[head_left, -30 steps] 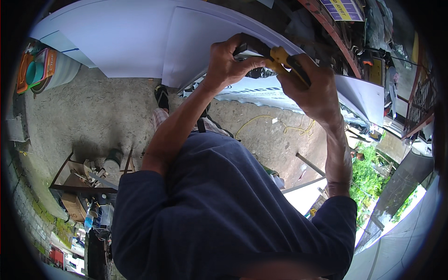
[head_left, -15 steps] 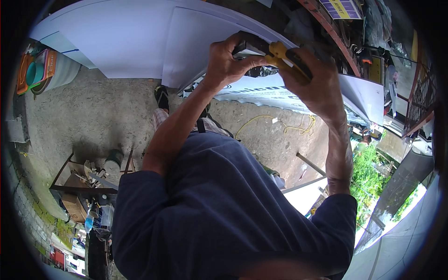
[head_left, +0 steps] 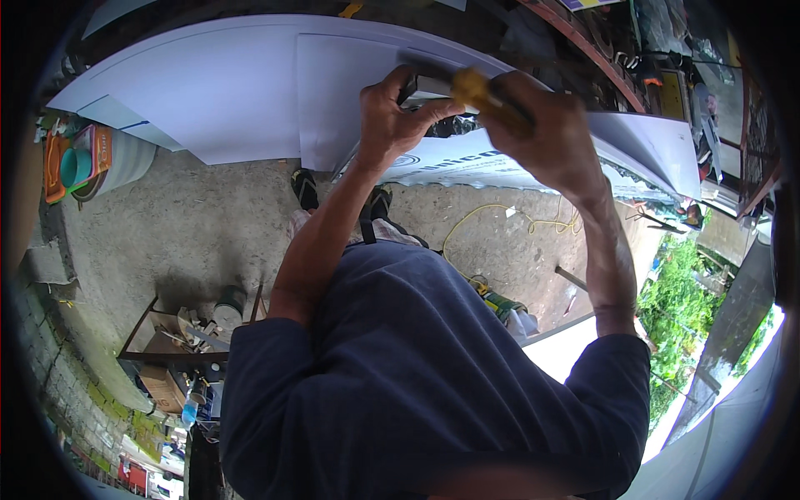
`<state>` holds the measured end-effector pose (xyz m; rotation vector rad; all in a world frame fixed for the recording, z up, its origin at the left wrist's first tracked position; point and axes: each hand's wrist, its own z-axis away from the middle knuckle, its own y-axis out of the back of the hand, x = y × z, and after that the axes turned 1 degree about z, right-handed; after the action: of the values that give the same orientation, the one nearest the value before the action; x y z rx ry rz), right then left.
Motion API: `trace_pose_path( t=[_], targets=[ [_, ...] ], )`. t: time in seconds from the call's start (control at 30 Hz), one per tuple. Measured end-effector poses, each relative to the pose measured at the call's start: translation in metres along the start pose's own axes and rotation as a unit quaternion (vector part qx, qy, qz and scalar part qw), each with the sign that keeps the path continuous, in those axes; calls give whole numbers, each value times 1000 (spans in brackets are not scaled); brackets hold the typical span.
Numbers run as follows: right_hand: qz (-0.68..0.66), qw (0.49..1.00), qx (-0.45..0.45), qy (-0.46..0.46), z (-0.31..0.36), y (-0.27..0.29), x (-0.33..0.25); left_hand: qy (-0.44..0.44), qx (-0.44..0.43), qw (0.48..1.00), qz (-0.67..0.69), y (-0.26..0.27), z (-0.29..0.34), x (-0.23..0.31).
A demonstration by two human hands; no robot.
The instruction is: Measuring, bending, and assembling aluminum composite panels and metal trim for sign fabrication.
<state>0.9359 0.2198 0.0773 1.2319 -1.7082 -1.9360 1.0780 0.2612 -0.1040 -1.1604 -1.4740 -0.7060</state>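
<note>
Over the edge of a white sheet, my left hand is closed around a metal piece with a pale face and dark edges. My thumb lies along its near side. Just to the right, my right hand grips a yellow-and-black hand tool, blurred by motion. Its yellow end is close to the metal piece and my left thumb; whether they touch I cannot tell. My fingers hide part of both things. Below them hangs a printed protective film with a crumpled upper edge.
A yellow cord lies on the concrete floor. At left stand an orange tray and a teal bowl. A red-brown metal bar runs along the upper right. Behind at left, a bucket stands near scraps.
My view has shifted a little, so the floor things sit further right. My right hand and the yellow tool have moved slightly left and are now blurred. Both hands keep their holds.
</note>
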Motion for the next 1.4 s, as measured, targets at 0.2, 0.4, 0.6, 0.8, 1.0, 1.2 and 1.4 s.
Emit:
trace_pose_path(
  t=[0.2, 0.4, 0.6, 0.8, 1.0, 1.2, 1.4],
  targets=[
    [20, 993, 70, 94, -3, 1, 18, -19, 16, 999, 35, 0, 0, 3],
    [17, 993, 16, 117, -7, 2, 24, 22, 0, 999, 35, 0, 3, 1],
    [134, 973, -12, 190, -10, 12, 37, -7, 16, 998, 60, -3, 2, 5],
    [-83, 993, 83, 8, 5, 10, 57, -54, 75, 990, 104, -10, 5, 20],
    [-223, 968, 98, -64, 47, 11, 69, -9, -14, 1000, -20, 3, 2, 16],
    [-364, 910, 140, -141, 85, 11, 77, -148, 50, 987, -29, -8, 2, 11],
    [-345, 901, 215, -153, 113, 15, 93, -78, 46, 996, 19, -15, 17, 16]
  ],
)
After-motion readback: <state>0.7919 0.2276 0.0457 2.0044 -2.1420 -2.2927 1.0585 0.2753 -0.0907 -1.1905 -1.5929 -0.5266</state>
